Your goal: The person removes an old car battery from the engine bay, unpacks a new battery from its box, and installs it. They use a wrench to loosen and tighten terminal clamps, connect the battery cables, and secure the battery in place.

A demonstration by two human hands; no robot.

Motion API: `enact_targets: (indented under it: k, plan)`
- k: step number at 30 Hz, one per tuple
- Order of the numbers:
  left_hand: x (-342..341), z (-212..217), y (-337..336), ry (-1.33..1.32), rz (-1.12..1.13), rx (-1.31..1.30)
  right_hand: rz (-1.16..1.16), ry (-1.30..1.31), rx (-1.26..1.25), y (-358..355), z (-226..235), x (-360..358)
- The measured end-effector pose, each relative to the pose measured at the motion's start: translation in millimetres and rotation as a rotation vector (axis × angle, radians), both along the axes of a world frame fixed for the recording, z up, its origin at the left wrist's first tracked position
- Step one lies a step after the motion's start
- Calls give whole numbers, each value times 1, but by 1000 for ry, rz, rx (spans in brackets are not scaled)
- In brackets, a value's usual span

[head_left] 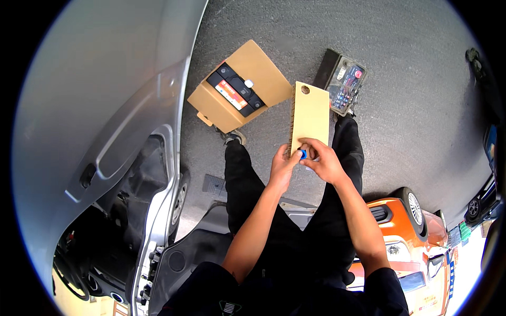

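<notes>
While both hands work close together in front of the thighs, the cardboard piece (312,118) is in them: long, tan, flat face up, corrugated left edge, 1 round hole at the far end. It points away from the body, above the asphalt (408,142).

Left hand (282,167): fingers gripping the cardboard's near left edge, thumb on top, thumb tip touching a small blue part (303,154). Right hand (326,163): fingers bent in around the blue part, index tip reaching over the near end of the cardboard. Can't tell if the right fingers clamp the part or only touch it, too small and partly covered. Blue part sits between the 2 thumbs.

On the ground, ahead left: open cardboard box (268,73), set at an angle, flap laid back toward the far right. Inside it, 1 black battery-like block (235,89) with an orange and white label and a small white piece on top. Ahead right, just beyond the cardboard: dark case (346,84) with a clear cover, small mixed items showing through.

Feet apart, black trousers (244,181), left shoe (236,137) near the box. Flat grey panel (214,185) by the left leg. Silver car (100,89) fills the left side, steering wheel (66,276) visible at lower left. Orange car (390,215) at lower right.
</notes>
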State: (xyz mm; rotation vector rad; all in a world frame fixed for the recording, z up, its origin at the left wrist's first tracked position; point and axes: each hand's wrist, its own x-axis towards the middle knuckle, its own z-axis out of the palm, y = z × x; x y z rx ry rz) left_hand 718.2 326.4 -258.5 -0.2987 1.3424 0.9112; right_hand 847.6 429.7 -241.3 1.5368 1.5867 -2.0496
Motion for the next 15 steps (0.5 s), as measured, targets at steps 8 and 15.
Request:
enact_targets:
  k: [8, 15]
  plan:
    - [-14, -5, -8, 30, -47, 54, -81, 168, 29, -20, -18, 7]
    - [19, -22, 25, 199, 315, -66, -76, 153, 256, -3, -36, 8]
